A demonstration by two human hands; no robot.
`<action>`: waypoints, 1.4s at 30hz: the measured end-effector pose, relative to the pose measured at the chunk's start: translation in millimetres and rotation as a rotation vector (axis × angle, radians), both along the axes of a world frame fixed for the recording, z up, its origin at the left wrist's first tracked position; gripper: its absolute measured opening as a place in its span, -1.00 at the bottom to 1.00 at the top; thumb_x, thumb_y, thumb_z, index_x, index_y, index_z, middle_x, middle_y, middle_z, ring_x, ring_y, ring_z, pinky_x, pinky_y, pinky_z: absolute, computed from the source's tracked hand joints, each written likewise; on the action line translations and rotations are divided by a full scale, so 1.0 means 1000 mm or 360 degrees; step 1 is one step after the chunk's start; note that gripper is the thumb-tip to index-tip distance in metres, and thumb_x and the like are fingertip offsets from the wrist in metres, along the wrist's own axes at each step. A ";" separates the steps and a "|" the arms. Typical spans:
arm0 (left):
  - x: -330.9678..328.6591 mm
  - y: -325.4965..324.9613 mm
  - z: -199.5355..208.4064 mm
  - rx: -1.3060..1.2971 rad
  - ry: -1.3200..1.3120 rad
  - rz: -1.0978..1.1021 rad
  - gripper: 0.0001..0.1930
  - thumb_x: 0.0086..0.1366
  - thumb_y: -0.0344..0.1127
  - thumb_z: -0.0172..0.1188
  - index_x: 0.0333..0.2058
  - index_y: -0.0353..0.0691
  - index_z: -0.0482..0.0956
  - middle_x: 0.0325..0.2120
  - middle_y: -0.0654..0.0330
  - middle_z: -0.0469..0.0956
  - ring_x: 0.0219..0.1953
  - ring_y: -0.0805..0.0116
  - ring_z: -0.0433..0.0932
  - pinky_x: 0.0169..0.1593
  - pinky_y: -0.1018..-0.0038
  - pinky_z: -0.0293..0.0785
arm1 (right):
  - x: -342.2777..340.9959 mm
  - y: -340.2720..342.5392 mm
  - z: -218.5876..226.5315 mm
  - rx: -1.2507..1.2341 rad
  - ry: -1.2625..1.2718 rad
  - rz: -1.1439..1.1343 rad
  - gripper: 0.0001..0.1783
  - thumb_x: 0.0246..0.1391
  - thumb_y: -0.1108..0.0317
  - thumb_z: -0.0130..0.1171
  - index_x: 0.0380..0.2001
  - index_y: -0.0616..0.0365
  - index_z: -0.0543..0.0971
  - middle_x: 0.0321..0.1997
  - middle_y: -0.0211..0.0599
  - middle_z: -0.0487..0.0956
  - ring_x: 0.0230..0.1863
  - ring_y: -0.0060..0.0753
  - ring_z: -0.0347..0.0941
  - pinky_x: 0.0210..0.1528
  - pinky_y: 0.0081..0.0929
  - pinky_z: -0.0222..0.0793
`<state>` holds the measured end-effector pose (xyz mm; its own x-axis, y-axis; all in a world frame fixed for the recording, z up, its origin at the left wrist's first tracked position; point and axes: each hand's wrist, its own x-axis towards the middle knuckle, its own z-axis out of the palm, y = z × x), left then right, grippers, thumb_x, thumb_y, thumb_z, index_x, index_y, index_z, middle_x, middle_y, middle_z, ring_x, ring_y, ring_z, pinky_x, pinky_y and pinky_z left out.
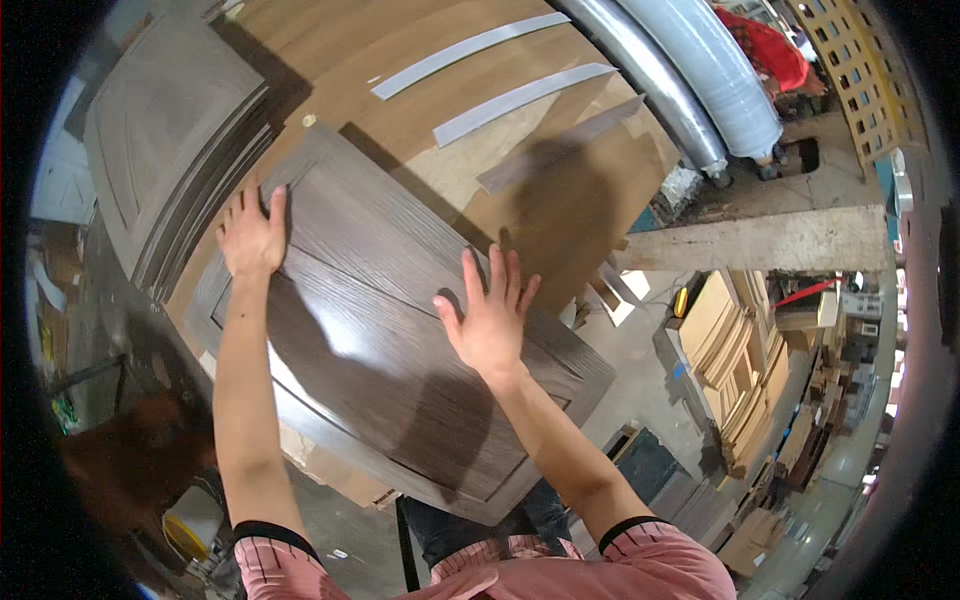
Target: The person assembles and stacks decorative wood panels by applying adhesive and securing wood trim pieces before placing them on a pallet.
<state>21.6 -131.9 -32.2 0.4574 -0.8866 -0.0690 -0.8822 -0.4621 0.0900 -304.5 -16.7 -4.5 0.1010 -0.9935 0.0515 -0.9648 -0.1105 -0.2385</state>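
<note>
A grey-brown wood-grain cabinet door panel (370, 330) with a recessed centre lies across the work table in front of me. My left hand (252, 232) rests on its far left part, fingers stretched out and thumb apart. Toward the right side of the same panel, my right hand (490, 315) is spread flat over or on the surface; whether the palm presses down I cannot tell. Neither hand grips anything. Light glares off the panel's middle, and shadows of my arms fall across it.
Similar panels are stacked (175, 130) at the far left. Pale strips (470, 55) lie on the brown tabletop (330, 50). Plastic-wrapped rolls (700, 70) stand at the back right, beside a beam (760, 240). On the floor right are wooden pieces (735, 360); a bucket (193, 522) sits lower left.
</note>
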 end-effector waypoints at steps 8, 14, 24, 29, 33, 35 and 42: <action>0.019 0.003 0.004 -0.0049 -0.0003 -0.0125 -0.30 0.43 0.33 -0.27 0.39 0.08 0.19 0.38 0.11 0.21 0.42 0.00 0.14 0.44 -0.02 -0.05 | -0.109 0.066 -0.003 0.0099 0.0154 -0.0249 -0.30 0.19 -0.05 0.10 0.31 0.05 0.35 0.42 0.04 0.19 0.47 0.20 -0.02 0.44 0.40 -0.36; 0.017 -0.005 -0.001 -0.0112 -0.0012 -0.0133 -0.27 0.42 0.35 -0.28 0.42 0.10 0.14 0.42 0.11 0.12 0.46 0.02 0.03 0.44 -0.11 -0.15 | -0.141 0.082 -0.006 0.0136 0.0053 -0.0459 -0.37 0.28 -0.10 -0.02 0.28 0.00 0.39 0.38 -0.07 0.27 0.48 0.09 -0.01 0.48 0.29 -0.34; -0.220 0.099 0.005 -0.0272 0.0033 -0.1045 -0.18 0.25 0.26 0.12 0.39 0.00 0.20 0.45 -0.02 0.02 0.50 -0.05 -0.09 0.40 -0.33 -0.32 | -0.144 0.082 -0.010 -0.0095 0.0007 -0.0276 -0.40 0.20 -0.08 0.10 0.19 0.03 0.47 0.02 -0.22 0.54 0.14 -0.09 0.38 0.31 0.13 0.11; -0.320 0.158 0.007 -0.0211 0.0436 -0.1271 -0.31 0.33 0.09 0.04 0.37 -0.04 0.25 0.43 -0.08 0.03 0.49 -0.11 -0.09 0.38 -0.37 -0.28 | -0.138 0.083 -0.024 -0.0123 -0.0005 -0.0246 -0.42 0.25 -0.09 0.03 0.20 0.02 0.47 -0.04 -0.21 0.55 0.10 -0.07 0.41 0.26 0.12 0.15; -0.328 0.162 0.013 -0.0205 0.0442 -0.1194 -0.32 0.40 0.09 -0.06 0.40 -0.06 0.16 0.46 -0.06 -0.04 0.50 -0.09 -0.15 0.40 -0.34 -0.31 | -0.146 0.086 -0.021 -0.0153 -0.0007 -0.0238 -0.42 0.28 -0.10 -0.01 0.20 0.01 0.47 -0.03 -0.20 0.55 0.09 -0.05 0.41 0.25 0.12 0.16; -0.323 0.163 0.008 -0.0185 0.0503 -0.1229 -0.32 0.43 0.11 -0.11 0.41 -0.08 0.15 0.46 -0.06 -0.08 0.50 -0.09 -0.18 0.40 -0.34 -0.31 | -0.148 0.089 -0.021 -0.0095 -0.0028 -0.0255 -0.43 0.29 -0.08 -0.03 0.21 0.02 0.47 0.00 -0.15 0.55 0.09 0.00 0.41 0.26 0.13 0.13; -0.142 0.077 0.003 -0.0316 0.0205 -0.0760 -0.17 0.34 0.28 -0.03 0.41 -0.11 0.11 0.46 -0.04 -0.04 0.51 -0.06 -0.19 0.43 -0.30 -0.40 | -0.149 0.091 -0.011 0.0035 -0.0071 -0.0243 -0.38 0.36 -0.09 -0.16 0.24 0.12 0.44 0.19 0.02 0.50 0.25 0.10 0.33 0.33 0.10 0.04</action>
